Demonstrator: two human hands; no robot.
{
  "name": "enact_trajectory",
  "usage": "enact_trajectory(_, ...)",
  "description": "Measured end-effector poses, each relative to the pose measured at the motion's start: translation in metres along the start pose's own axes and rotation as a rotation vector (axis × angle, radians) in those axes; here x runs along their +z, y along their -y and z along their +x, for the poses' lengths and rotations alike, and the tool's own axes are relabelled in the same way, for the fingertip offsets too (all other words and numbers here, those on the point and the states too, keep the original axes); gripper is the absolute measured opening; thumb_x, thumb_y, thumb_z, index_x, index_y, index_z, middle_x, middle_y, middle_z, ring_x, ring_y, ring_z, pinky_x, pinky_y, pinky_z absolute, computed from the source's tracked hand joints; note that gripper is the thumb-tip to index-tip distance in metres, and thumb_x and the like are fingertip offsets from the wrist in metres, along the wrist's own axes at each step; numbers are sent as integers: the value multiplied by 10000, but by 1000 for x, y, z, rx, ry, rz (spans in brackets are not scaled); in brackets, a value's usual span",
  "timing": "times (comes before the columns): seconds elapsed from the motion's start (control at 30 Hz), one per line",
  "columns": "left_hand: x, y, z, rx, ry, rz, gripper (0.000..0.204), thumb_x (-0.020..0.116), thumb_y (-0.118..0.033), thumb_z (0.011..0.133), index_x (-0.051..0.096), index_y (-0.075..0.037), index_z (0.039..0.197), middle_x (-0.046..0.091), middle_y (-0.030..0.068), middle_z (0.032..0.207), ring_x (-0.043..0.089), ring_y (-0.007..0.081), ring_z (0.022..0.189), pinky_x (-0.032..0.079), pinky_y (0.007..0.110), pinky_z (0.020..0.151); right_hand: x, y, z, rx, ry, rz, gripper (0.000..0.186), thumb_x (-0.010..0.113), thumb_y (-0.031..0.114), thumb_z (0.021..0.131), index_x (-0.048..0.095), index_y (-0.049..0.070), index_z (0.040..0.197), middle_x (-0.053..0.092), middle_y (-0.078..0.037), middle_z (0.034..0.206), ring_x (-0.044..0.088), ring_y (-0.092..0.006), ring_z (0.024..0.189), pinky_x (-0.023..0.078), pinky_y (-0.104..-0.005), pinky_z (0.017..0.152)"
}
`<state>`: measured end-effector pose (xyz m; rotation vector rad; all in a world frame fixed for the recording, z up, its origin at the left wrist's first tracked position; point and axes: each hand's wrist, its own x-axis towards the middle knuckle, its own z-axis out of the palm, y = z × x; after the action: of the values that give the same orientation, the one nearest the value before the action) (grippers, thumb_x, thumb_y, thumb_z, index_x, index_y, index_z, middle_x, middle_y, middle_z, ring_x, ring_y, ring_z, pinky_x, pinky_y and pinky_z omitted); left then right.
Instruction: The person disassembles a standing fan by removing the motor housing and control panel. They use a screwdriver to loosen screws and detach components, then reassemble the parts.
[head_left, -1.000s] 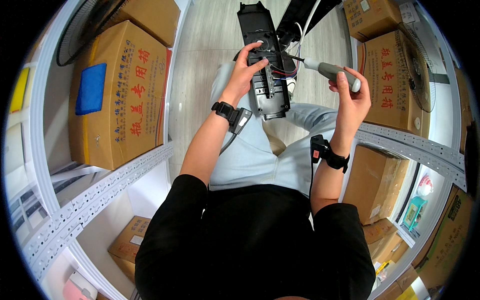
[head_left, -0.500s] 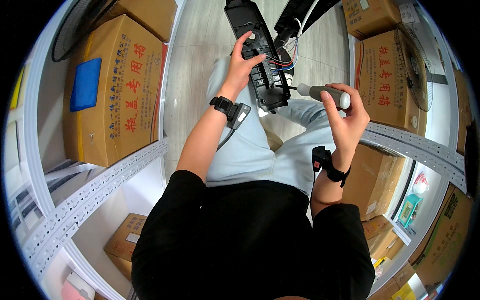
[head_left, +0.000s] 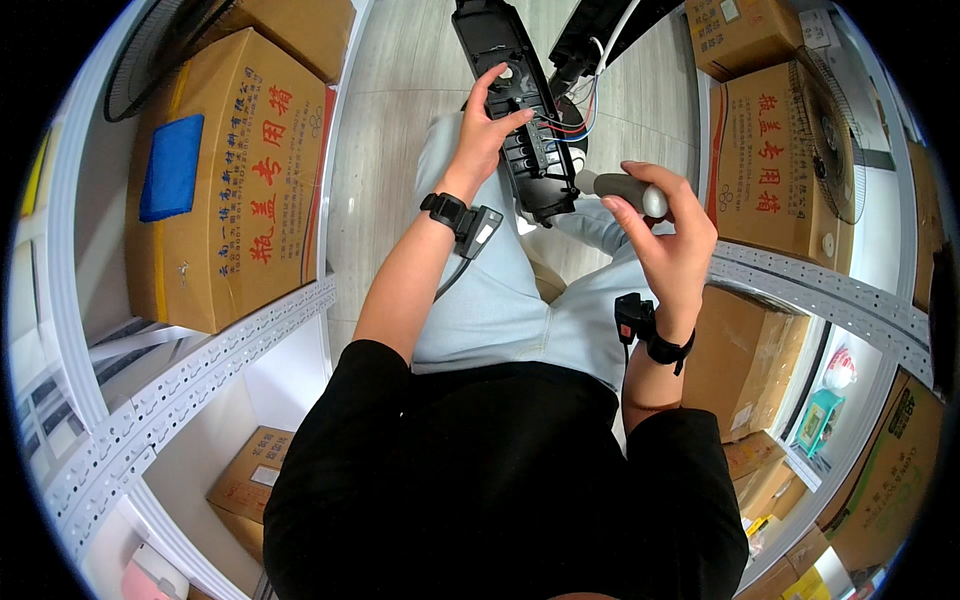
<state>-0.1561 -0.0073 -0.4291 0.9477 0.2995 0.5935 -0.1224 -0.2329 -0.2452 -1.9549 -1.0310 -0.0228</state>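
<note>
My left hand [head_left: 480,132] grips a long black plastic housing [head_left: 541,190], its thumb and index finger lying across the inner side and the other fingers hidden. Inside the housing is a row of push buttons [head_left: 527,158]. Red, blue and white wires [head_left: 594,98] lead from it to a black stand part [head_left: 577,47]. A screwdriver [head_left: 625,190] with a grey handle rests in my right hand [head_left: 672,232], near the housing's lower right edge. Its shaft points left toward the housing; I cannot tell whether the tip touches anything.
Metal shelving [head_left: 215,340] with cardboard boxes [head_left: 235,190] stands on the left, a blue cloth [head_left: 172,170] on one box. More shelving [head_left: 825,295] and boxes [head_left: 765,165] line the right side, with a round fan grille [head_left: 830,140] leaning there. My legs [head_left: 480,320] are below the housing.
My right hand has moved left and slightly up with the screwdriver, bringing its handle closer to the housing. The left hand and the housing are nearly still.
</note>
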Motion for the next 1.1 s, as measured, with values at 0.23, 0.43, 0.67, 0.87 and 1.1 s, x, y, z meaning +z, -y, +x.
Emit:
enact_trajectory(0.23, 2, -1, -1, 19, -2, 7, 737, 730, 87, 828, 440, -131, 1470, 587, 60, 1264, 613, 157, 1102, 543, 332, 951, 7, 2, 8, -160, 69, -8, 377, 860, 152, 771, 696, 83, 1103, 711, -94, 1077, 705, -176, 792, 564, -264, 574)
enact_trajectory(0.43, 2, -3, -2, 29, -10, 16, 726, 711, 88, 843, 433, -137, 1475, 588, 62, 1264, 619, 151, 1091, 547, 330, 942, 1, 4, 5, 40, 57, -229, 400, 850, 233, 803, 674, 91, 1132, 689, -81, 1005, 681, -187, 717, 544, -288, 570)
enact_trajectory(0.67, -2, 3, 0, 23, 8, 24, 740, 724, 77, 854, 404, -126, 1489, 596, 89, 1294, 619, 171, 1130, 544, 343, 954, -1, 10, 7, 147, 69, -41, 479, 867, 312, 776, 657, 97, 1149, 698, -52, 963, 679, -173, 712, 527, -289, 569)
enact_trajectory(0.87, -2, 1, -1, 9, 11, 28, 745, 723, 80, 851, 405, -132, 1491, 595, 86, 1294, 613, 170, 1138, 538, 342, 965, 3, 12, 6, 162, 61, -248, 473, 822, 175, 812, 609, 90, 1225, 699, -75, 1027, 690, -176, 745, 538, -303, 600)
enact_trajectory(1.1, 0, -1, -2, 12, 4, 22, 744, 717, 83, 852, 403, -129, 1493, 585, 86, 1308, 605, 174, 1149, 530, 343, 977, 2, 11, 6, 137, 69, -98, 442, 841, 223, 810, 645, 92, 1184, 695, -95, 988, 688, -183, 728, 527, -302, 599)
